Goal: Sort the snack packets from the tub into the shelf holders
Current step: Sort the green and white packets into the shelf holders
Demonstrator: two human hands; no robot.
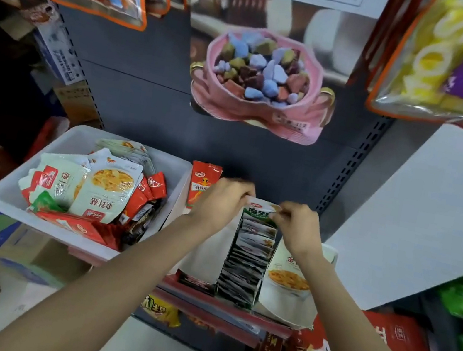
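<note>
The snack packets [103, 196], flat foil pouches in white, red and green, lie in a loose pile inside a white rectangular plastic tub [3, 198] on the left side of the shelf. The biggest ones on top are white with a picture of yellow food; red pouches lie under them and along the right wall of the tub.

To the right of the tub stand the shelf holders. The middle holder [240, 296] is a narrow green and white cardboard tray, filled with a tight row of green and white packets [250, 253] that stand on edge. At the far end of this row, both hands meet over one green and white packet [260, 208]. The left hand [221, 201] holds its left upper edge with bent fingers closed on it, and the right hand [297, 227] pinches its right upper corner between thumb and fingers. The packet stands upright at the back of the row, touching the packets in front of it.

Left of this row is a pale cardboard holder [203, 260]; I cannot tell what is inside. A tall red packet with an orange figure [202, 184] stands behind it, against the dark grey back panel [143, 104]. Right of the row stands a white holder with a picture of yellow food [288, 284], partly hidden by the right forearm.
</note>
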